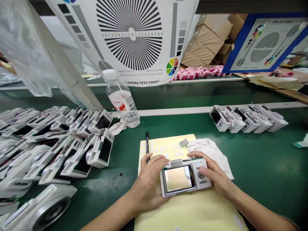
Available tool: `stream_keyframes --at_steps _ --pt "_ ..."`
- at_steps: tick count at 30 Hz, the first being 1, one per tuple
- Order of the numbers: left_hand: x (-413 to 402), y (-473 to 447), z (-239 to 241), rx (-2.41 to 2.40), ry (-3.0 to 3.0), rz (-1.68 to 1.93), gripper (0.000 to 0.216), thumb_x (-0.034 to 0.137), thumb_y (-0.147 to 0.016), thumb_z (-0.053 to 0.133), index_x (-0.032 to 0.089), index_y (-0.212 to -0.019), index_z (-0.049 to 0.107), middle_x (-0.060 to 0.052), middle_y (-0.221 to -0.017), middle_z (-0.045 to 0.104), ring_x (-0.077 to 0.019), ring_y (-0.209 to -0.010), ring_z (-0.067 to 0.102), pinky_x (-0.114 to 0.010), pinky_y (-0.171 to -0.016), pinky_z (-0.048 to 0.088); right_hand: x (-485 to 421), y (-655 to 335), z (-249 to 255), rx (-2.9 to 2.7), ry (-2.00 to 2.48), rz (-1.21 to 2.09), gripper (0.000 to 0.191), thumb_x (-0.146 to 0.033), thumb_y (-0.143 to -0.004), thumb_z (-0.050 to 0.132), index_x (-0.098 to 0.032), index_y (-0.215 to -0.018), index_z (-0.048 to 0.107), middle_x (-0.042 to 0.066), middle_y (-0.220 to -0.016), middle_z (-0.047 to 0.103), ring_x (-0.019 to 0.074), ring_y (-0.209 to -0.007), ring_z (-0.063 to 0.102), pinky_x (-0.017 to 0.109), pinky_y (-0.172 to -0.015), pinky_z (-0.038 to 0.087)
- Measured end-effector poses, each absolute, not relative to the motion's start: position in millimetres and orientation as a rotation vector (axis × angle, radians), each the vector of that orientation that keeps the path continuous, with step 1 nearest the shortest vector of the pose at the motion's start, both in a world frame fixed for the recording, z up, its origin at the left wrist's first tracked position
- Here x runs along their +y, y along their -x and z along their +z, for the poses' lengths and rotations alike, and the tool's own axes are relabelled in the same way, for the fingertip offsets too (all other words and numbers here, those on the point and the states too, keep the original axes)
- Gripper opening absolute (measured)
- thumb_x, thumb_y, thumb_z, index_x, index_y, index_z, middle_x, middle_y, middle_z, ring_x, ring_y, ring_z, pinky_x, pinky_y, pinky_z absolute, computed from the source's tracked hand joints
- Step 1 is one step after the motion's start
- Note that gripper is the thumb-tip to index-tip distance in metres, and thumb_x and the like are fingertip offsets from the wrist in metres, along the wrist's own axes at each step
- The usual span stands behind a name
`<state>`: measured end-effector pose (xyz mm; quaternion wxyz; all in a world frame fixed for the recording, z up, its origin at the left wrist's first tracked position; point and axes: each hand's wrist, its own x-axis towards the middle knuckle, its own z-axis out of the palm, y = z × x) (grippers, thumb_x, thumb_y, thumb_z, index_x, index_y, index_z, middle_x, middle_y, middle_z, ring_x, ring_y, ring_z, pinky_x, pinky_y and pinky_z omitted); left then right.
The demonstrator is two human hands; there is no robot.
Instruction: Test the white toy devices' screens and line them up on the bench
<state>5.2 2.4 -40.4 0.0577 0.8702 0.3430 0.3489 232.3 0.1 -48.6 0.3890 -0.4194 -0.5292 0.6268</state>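
Observation:
Both my hands hold a small white camera (pixel 184 177) over a pale yellow sheet (pixel 192 211), its lit screen facing me. My left hand (pixel 149 186) wraps round the camera's left end. Round the right end is my right hand (pixel 215 176), thumb resting on the round buttons beside the screen. A black pen (pixel 147 141) lies on the sheet just beyond my left fingers, with several small white pads (pixel 161 149) next to it. Under my right hand lies a white cloth (pixel 209 150).
Rows of white cameras (pixel 60 144) crowd the green table at left; another row (pixel 247 120) sits at right. A water bottle (pixel 121 101) stands behind the sheet, below a camera test chart (pixel 134 38). Pink parts (pixel 197 72) and cardboard boxes (pixel 209 38) lie further back.

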Motion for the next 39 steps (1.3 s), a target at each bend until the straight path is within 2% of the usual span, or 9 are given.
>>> stream_keyframes --at_steps 3,8,12,23,31,35,39 --pt "2 -4 -41 1.055 -2.61 1.048 0.054 0.025 -0.064 0.059 0.016 -0.111 0.036 -0.01 -0.098 0.059 -0.0272 -0.099 0.054 -0.046 -0.094 0.027 -2 -232 -45 -1.241 1.049 1.717 0.035 -0.039 -0.081 0.047 -0.027 -0.113 0.046 0.004 -0.094 0.046 0.0139 -0.07 0.051 0.025 -0.052 0.05" --pt "2 -3 -43 1.048 -2.587 1.048 0.054 0.026 -0.064 0.058 0.016 -0.113 0.035 -0.011 -0.099 0.058 -0.0274 -0.1 0.053 -0.047 -0.094 0.025 -1 -232 -44 -1.3 1.066 1.624 0.032 -0.035 -0.081 0.047 -0.026 -0.111 0.049 0.004 -0.095 0.05 0.013 -0.073 0.051 0.022 -0.058 0.048" --pt "2 -4 -41 1.044 -2.607 1.03 0.055 0.025 -0.063 0.059 0.016 -0.112 0.035 -0.01 -0.099 0.059 -0.0274 -0.099 0.054 -0.047 -0.093 0.027 0 -233 -47 -1.269 1.048 1.675 0.034 -0.036 -0.082 0.047 -0.027 -0.115 0.047 0.004 -0.092 0.05 0.0134 -0.071 0.052 0.024 -0.058 0.048" --pt "1 -3 -41 1.052 -2.6 1.03 0.054 0.025 -0.064 0.059 0.016 -0.111 0.035 -0.011 -0.099 0.058 -0.0271 -0.099 0.054 -0.047 -0.093 0.026 0 -234 -51 -1.324 1.015 1.603 0.03 -0.036 -0.083 0.047 -0.03 -0.112 0.051 0.003 -0.101 0.05 0.0103 -0.072 0.05 0.019 -0.059 0.044" --pt "2 -5 -41 1.061 -2.604 1.034 0.054 0.024 -0.063 0.059 0.016 -0.11 0.036 -0.01 -0.098 0.059 -0.0265 -0.098 0.055 -0.046 -0.092 0.027 1 -235 -54 -1.381 1.071 1.553 0.033 -0.037 -0.083 0.046 -0.027 -0.113 0.05 0.005 -0.105 0.051 0.013 -0.074 0.053 0.022 -0.061 0.045" --pt "3 -5 -40 1.059 -2.619 1.023 0.054 0.025 -0.063 0.06 0.016 -0.111 0.035 -0.01 -0.098 0.058 -0.027 -0.098 0.055 -0.046 -0.092 0.027 1 -234 -52 -1.401 1.105 1.524 0.033 -0.038 -0.082 0.045 -0.024 -0.111 0.05 0.007 -0.105 0.053 0.0179 -0.086 0.055 0.028 -0.07 0.047" --pt "3 -5 -41 1.062 -2.619 1.032 0.055 0.025 -0.063 0.06 0.016 -0.111 0.035 -0.01 -0.098 0.058 -0.027 -0.098 0.054 -0.047 -0.092 0.027 1 -234 -48 -1.405 1.126 1.512 0.032 -0.037 -0.082 0.045 -0.024 -0.11 0.05 0.007 -0.102 0.054 0.0185 -0.09 0.055 0.03 -0.075 0.048"
